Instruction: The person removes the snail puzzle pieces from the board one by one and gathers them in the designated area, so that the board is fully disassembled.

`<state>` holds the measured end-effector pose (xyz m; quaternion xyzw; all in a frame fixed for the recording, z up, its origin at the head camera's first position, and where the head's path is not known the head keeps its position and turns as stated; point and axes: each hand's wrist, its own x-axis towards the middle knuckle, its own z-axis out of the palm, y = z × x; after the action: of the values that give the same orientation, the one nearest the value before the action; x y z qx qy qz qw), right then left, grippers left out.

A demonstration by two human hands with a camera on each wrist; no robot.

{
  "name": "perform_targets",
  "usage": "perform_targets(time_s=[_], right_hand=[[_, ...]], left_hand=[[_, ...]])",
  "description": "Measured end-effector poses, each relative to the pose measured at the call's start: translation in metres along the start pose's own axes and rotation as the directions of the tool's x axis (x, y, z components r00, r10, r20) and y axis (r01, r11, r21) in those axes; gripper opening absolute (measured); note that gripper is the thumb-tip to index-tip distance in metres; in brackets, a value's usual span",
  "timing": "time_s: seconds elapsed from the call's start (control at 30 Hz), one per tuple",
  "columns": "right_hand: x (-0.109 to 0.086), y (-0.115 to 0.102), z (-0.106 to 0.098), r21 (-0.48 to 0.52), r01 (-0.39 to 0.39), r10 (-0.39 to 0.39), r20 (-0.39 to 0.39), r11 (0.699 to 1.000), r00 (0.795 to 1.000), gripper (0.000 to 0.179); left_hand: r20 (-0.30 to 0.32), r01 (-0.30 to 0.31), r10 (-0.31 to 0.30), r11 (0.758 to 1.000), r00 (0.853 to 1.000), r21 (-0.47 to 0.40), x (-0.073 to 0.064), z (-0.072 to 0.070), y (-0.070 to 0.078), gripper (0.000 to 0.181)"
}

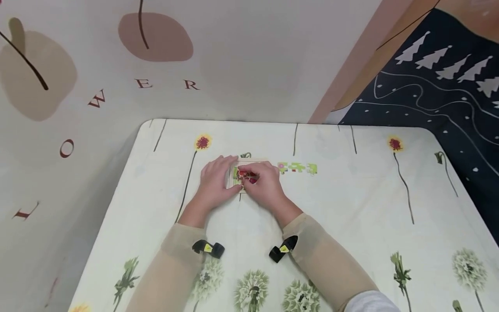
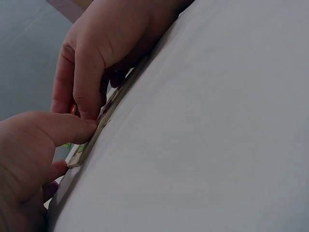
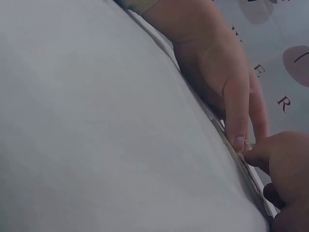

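Note:
A small wooden puzzle board (image 1: 234, 190) with a red and green picture lies on the table. My left hand (image 1: 216, 178) rests along its left side, fingers stretched toward the far corner and thumb at the near edge. In the left wrist view, the left thumb (image 2: 72, 128) presses on the board's edge (image 2: 89, 145). My right hand (image 1: 264, 182) is over the board's right half, thumb and forefinger pinching a red puzzle piece (image 1: 252, 175) that they mostly cover. In the right wrist view, the tips of both hands meet closely at the board.
A short row of green puzzle pieces (image 1: 297, 167) lies right of the board. The table (image 1: 351, 195) has a white cloth printed with flowers and dandelions. A pale lettered wall covering (image 1: 241, 56) rises behind its far edge, with a dark tree-patterned cloth (image 1: 429, 95) at right.

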<state>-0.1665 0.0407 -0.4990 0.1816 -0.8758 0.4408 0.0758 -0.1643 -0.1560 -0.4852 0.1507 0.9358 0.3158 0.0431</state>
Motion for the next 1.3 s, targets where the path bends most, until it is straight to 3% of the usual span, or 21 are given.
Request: perform_targets(time_s=[0.2,0.57,0.87,1.07,1.3], right_hand=[[-0.001,-0.001,-0.002,0.02,0.022,-0.022,-0.02,1.0,1.0,0.033],[-0.017,0.005,-0.019,-0.042,0.064,-0.068,-0.111,0.997,0.991,0.026],[-0.039,0.026,-0.056,-0.023,0.017,-0.019,-0.1,1.0,0.995,0.026],[-0.055,0.038,-0.076,-0.11,0.001,-0.01,-0.081,0.994,0.997,0.027],[-0.062,0.044,-0.084,-0.169,-0.027,0.018,-0.055,0.985,0.998,0.028]], left_hand=[[-0.017,-0.004,0.004,1.0,1.0,-0.011,-0.001,-0.001,0.0,0.087],[-0.015,-0.009,0.009,1.0,1.0,-0.014,-0.003,0.002,-0.004,0.086],[-0.026,-0.012,0.012,1.0,1.0,-0.014,-0.001,0.001,-0.004,0.087],[-0.019,-0.006,0.006,1.0,1.0,-0.004,-0.002,0.002,-0.005,0.087],[-0.025,-0.016,0.016,1.0,1.0,0.002,-0.002,0.002,-0.005,0.086]])
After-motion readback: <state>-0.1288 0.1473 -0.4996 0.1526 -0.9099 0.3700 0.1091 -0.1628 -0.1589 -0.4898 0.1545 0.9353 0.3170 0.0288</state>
